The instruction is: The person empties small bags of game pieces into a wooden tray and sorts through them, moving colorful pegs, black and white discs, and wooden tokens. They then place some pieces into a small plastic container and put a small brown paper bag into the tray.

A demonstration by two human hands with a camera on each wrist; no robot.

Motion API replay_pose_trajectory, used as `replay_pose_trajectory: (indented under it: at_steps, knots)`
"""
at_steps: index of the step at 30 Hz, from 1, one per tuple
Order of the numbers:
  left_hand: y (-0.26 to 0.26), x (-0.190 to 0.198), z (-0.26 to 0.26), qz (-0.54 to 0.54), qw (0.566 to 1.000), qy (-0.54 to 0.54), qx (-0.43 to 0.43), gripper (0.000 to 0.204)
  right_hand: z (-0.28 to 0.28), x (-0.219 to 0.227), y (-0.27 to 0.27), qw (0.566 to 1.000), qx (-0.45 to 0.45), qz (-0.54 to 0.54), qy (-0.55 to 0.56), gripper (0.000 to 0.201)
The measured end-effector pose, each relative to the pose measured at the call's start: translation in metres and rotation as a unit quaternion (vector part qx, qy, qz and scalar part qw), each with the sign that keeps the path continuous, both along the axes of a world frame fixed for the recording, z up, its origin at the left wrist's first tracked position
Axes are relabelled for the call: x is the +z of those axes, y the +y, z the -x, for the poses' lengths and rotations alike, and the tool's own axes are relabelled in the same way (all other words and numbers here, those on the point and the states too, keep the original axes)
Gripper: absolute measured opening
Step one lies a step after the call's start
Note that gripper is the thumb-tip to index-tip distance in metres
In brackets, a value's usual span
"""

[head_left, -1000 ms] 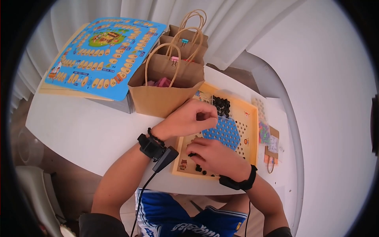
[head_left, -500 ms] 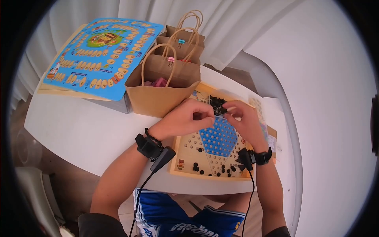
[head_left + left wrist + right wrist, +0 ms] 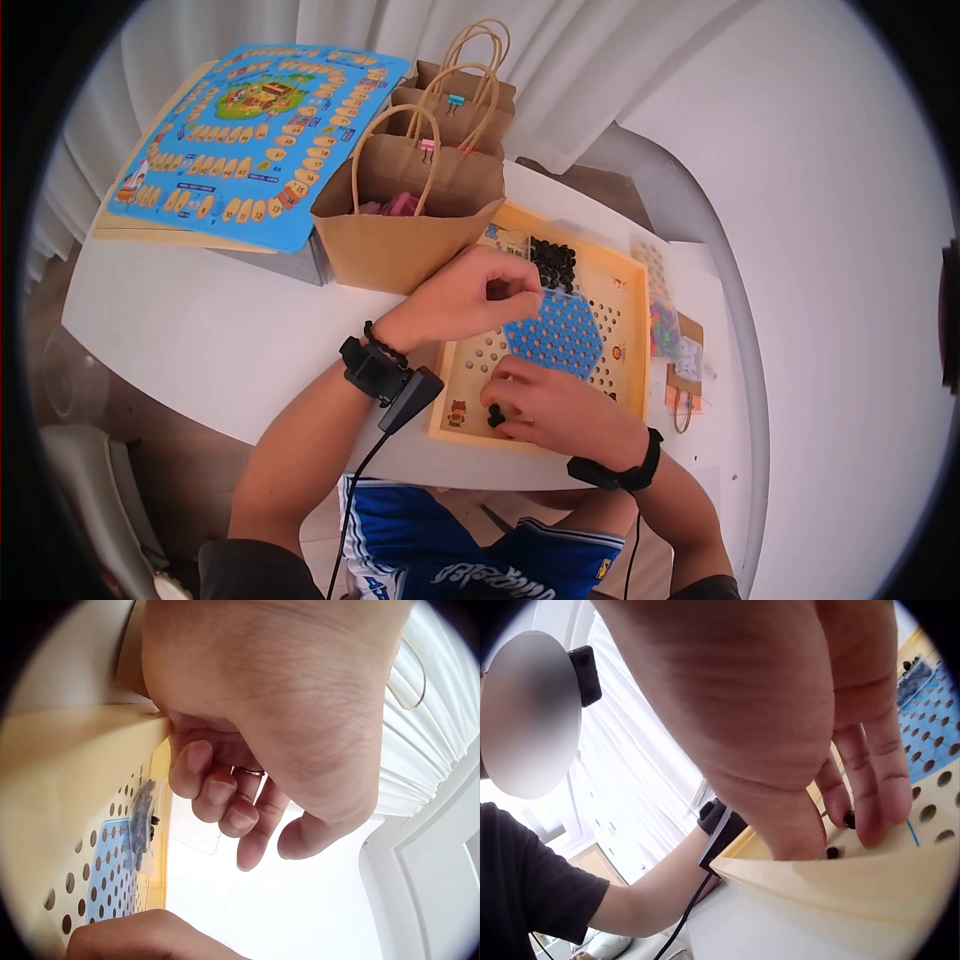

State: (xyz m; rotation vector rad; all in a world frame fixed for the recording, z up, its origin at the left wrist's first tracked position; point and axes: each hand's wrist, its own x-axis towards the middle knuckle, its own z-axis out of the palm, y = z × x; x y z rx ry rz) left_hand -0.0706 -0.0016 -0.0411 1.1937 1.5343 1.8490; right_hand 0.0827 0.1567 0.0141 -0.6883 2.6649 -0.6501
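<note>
My left hand (image 3: 470, 295) hangs over the left side of a wooden game board (image 3: 642, 300), fingers loosely curled. In the left wrist view nothing is between its thumb and fingers (image 3: 217, 793). My right hand (image 3: 565, 405) reaches down at the board's near left corner. Its thumb and fingers are spread around small black pegs (image 3: 495, 414), with one black peg (image 3: 849, 819) right beside the fingertips in the right wrist view. A clear box of black pegs (image 3: 553, 262) sits at the far end of the board's blue hexagon (image 3: 555, 338).
Brown paper bags (image 3: 410, 245) stand behind the board to the left. Beyond them a blue printed game sheet (image 3: 255, 150) lies on a stack. Packets of colored pieces (image 3: 665, 330) and a small paper bag (image 3: 686, 380) lie right of the board on the white table (image 3: 200, 330).
My right hand went from the near left, where it held a black peg, to the box of pegs, then back to the near left corner. The left hand stayed almost still.
</note>
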Motion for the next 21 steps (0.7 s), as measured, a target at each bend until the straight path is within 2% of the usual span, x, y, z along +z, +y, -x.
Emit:
replay_pose_trajectory:
  at_steps: [4, 6, 13, 21]
  knots:
    - [0.0, -0.002, 0.0, -0.001, 1.0, -0.006, -0.006, 0.01, 0.003, -0.005, 0.006, 1.0, 0.01, 0.013, -0.009, 0.021]
    - [0.001, -0.004, 0.0, -0.001, 1.0, -0.007, -0.003, 0.009, 0.006, -0.004, 0.008, 0.999, -0.029, 0.021, -0.022, 0.019]
    - [0.001, -0.005, 0.001, -0.006, 1.0, 0.001, -0.005, 0.009, 0.01, 0.003, 0.019, 0.996, -0.083, 0.031, 0.007, 0.016]
    - [0.001, -0.001, 0.0, 0.0, 1.0, 0.004, -0.002, 0.008, 0.019, 0.012, 0.041, 0.987, -0.147, 0.058, -0.032, 0.018]
